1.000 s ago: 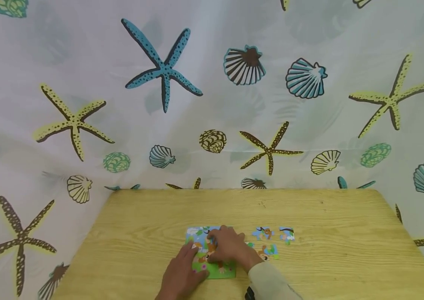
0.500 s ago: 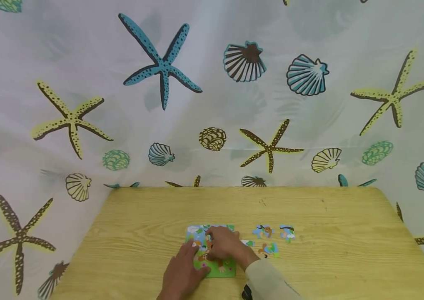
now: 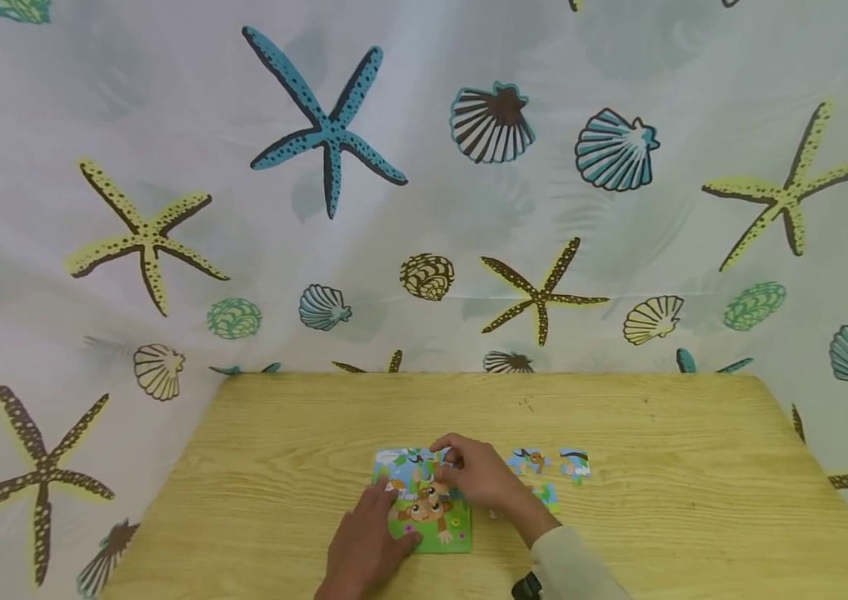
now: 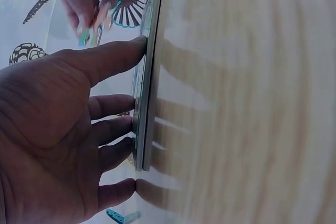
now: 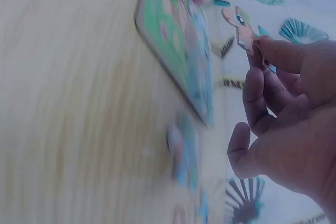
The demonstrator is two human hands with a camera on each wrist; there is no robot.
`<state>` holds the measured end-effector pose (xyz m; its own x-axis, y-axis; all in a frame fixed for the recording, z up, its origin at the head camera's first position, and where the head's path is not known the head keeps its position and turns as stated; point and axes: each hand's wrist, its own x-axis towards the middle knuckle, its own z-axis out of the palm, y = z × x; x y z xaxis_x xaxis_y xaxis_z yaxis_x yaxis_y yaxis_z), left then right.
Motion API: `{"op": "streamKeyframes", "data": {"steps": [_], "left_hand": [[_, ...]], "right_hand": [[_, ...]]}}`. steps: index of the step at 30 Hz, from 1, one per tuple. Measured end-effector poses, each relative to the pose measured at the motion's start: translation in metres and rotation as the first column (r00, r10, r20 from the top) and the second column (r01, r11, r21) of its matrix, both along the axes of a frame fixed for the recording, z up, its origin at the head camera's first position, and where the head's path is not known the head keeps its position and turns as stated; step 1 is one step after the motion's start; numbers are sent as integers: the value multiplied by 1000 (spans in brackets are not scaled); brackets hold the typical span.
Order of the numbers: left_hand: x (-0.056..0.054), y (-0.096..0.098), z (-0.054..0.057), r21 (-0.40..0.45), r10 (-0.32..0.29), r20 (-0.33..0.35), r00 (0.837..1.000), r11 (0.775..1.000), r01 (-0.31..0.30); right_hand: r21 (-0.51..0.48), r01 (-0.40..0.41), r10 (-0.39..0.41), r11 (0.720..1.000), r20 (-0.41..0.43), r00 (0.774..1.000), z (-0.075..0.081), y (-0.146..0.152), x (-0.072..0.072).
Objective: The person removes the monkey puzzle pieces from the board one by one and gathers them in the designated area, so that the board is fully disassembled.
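A jigsaw puzzle board [image 3: 442, 546] with a monkey picture lies flat on the table. My left hand [image 3: 366, 542] rests along its left side; in the left wrist view the thumb and straight fingers touch the board's face and edge. Above the board's upper right part, my right hand [image 3: 486, 477] pinches a puzzle piece [image 5: 242, 27] between thumb and fingers. That piece carries part of an eye and is held clear of the board in the right wrist view. Loose pieces lie right of the board, including one with a brown animal [image 3: 527, 461]; the right hand partly covers others.
A wooden table [image 3: 281, 450] spreads around the board. Near its right side lies a corner piece [image 3: 576, 465], with another blue and green piece [image 3: 546, 495] closer to me. A white curtain [image 3: 424, 192] printed with starfish and shells hangs behind and at both sides.
My right hand has lifted from the middle of the board and shifted up and right, with a piece between its fingers. More of the monkey's face now shows. The left hand stays put.
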<state>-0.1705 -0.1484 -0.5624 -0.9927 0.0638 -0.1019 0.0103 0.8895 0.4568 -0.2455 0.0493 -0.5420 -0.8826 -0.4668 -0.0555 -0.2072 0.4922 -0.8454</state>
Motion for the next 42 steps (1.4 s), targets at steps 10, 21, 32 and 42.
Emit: {"op": "streamKeyframes", "data": {"steps": [10, 21, 32, 42], "left_hand": [[-3, 0, -1, 16, 0, -18, 1000, 1000, 0], [2, 2, 1, 29, -2, -26, 1000, 1000, 3], [1, 3, 3, 16, 2, -15, 1000, 1000, -2], [-2, 2, 1, 30, 47, 50, 998, 998, -48]], "right_hand": [[65, 58, -53, 996, -85, 995, 9, 61, 5], [193, 199, -180, 961, -111, 977, -4, 143, 33], [282, 286, -252, 916, -151, 956, -15, 173, 39], [357, 359, -315, 862, -177, 933, -18, 165, 38]]}}
